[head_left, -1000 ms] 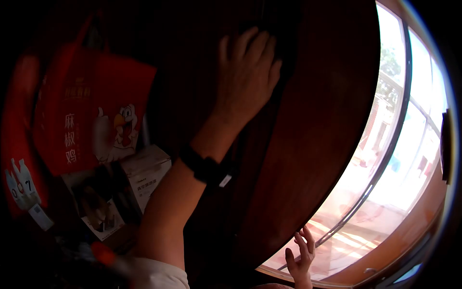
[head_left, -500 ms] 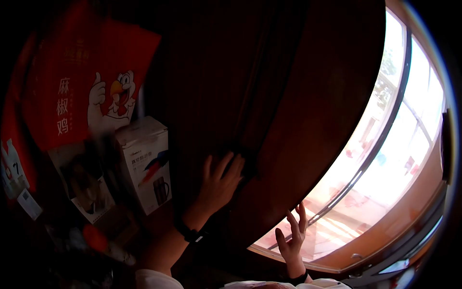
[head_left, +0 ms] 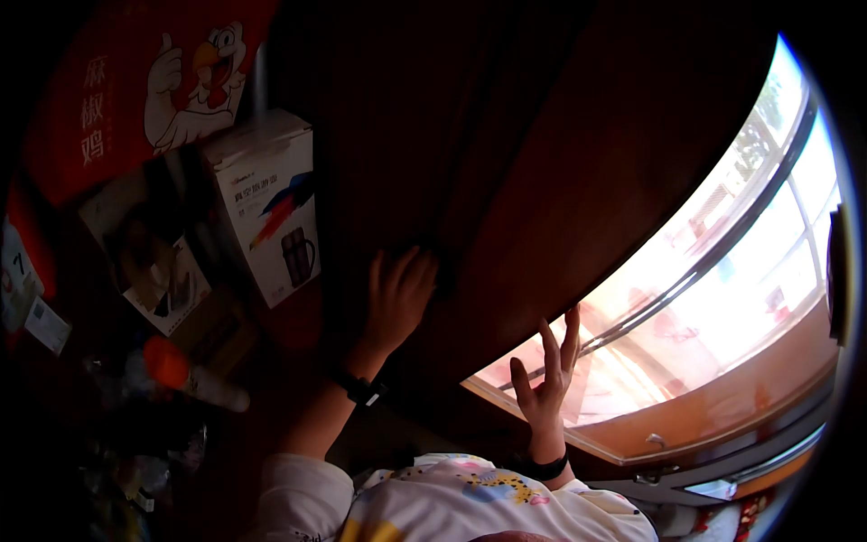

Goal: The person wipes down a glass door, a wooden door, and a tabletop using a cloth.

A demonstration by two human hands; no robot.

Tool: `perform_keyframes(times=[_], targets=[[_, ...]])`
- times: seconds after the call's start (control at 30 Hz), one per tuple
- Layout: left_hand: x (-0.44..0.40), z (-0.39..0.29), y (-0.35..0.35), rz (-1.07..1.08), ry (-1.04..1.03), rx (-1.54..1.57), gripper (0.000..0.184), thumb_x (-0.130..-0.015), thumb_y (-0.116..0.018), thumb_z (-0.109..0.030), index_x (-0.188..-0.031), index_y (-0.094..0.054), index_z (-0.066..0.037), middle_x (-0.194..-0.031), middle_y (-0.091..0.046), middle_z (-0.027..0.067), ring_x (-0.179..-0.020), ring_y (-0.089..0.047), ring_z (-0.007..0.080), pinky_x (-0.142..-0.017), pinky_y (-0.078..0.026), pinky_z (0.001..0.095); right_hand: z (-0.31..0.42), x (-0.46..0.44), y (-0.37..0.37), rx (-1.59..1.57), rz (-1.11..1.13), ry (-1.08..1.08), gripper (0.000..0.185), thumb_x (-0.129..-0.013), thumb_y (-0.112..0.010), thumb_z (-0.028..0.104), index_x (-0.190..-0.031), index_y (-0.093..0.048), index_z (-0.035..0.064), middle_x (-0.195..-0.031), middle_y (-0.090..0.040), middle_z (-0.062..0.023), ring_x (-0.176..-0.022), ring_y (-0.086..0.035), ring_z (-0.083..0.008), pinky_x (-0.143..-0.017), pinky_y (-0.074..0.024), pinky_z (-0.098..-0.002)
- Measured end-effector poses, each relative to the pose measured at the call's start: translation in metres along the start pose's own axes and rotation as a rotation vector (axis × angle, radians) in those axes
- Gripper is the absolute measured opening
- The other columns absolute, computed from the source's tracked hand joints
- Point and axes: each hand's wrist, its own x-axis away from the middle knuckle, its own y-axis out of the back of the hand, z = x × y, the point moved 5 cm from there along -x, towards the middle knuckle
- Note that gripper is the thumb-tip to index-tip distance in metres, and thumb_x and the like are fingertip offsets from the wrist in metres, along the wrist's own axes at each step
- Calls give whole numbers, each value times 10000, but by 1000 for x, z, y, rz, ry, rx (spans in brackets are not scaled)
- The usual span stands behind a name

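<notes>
My left hand (head_left: 402, 294), with a dark band on its wrist, lies against a large dark wooden panel (head_left: 533, 190). Its fingers are stretched out, and the fingertips fade into shadow at a dark seam. My right hand (head_left: 546, 375) is raised at the panel's lower right edge, fingers spread and pointing up. Its fingertips are close to that edge; whether they touch it I cannot tell. Neither hand visibly holds anything. Left of my left hand stands a white box (head_left: 271, 217) with a flask pictured on it.
A red bag (head_left: 126, 117) with a cartoon chicken hangs over an opened carton (head_left: 172, 294) at the left. Below lies a clear bottle with an orange cap (head_left: 167, 363), among dim clutter. Bright window panes (head_left: 722, 298) and a wooden ledge (head_left: 713, 406) are at the right.
The view has tilted down, so the bag, boxes and window sit higher and more of my shirt shows. My left hand has slid lower relative to the white box. My right hand stays spread.
</notes>
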Motion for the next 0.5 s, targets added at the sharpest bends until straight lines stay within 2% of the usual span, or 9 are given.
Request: perform_keyframes(times=[0.03,0.07,0.2,0.27,0.3,0.37,0.43,0.5], targets=[[-12,0,7,-57,10,28,363,-880,-638,-271,-1205,-621,-110,-1351,-478,43,-1334,-359,234,-1095,-244,566,0,-1,0,-5,4,3,602,-732,-685,149,-1316,-555,80,-1522,-267,-247,-1405,-264,-428,-1117,-235,-532],[-28,0,15,-117,18,55,367,-868,-654,-270,-1198,-623,-114,-1339,-483,37,-1323,-369,232,-1095,-236,566,4,-5,3,86,3,76,543,-727,-694,109,-1253,-587,26,-1496,-286,-275,-1277,-424,-384,-945,-464,-409],[-124,-4,63,-409,-38,17,366,-855,-671,-267,-1185,-626,-115,-1329,-488,12,-1290,-393,221,-1074,-243,569,-1,-6,6,12,32,62,537,-726,-686,77,-1252,-593,19,-1489,-299,-278,-1308,-397,-400,-946,-469,-419],[-157,-3,81,-554,-83,-31,358,-858,-662,-252,-1187,-628,-115,-1308,-509,4,-1266,-408,208,-1039,-273,548,-3,-8,10,1,34,46,509,-725,-673,46,-1228,-612,5,-1467,-337,-282,-1285,-428,-396,-928,-482,-410],[-163,-4,91,-520,-72,-25,358,-858,-662,-252,-1187,-628,-115,-1308,-509,4,-1266,-408,208,-1039,-273,548,-5,-8,10,-3,37,42,500,-724,-669,36,-1220,-619,-1,-1459,-351,-283,-1278,-438,-395,-923,-486,-405],[-163,-6,98,-481,-127,31,322,-923,-567,-159,-1205,-618,-14,-1246,-575,110,-1260,-432,274,-1053,-263,480,-10,-6,9,-30,27,36,493,-723,-662,22,-1213,-620,-14,-1456,-356,-285,-1297,-426,-397,-918,-493,-406],[-139,1,78,-496,-153,95,263,-906,-595,-143,-1136,-610,-17,-1175,-583,155,-1167,-499,318,-987,-345,467,-13,-5,6,-51,9,42,482,-730,-657,30,-1209,-622,-13,-1463,-349,-282,-1309,-413,-400,-927,-490,-408],[-101,1,56,-385,-121,-78,381,-868,-662,-231,-1234,-619,-136,-1344,-496,-19,-1253,-426,196,-1055,-270,496,-14,-5,4,-59,0,50,470,-750,-652,56,-1214,-621,-8,-1474,-331,-283,-1327,-387,-404,-946,-478,-422]])
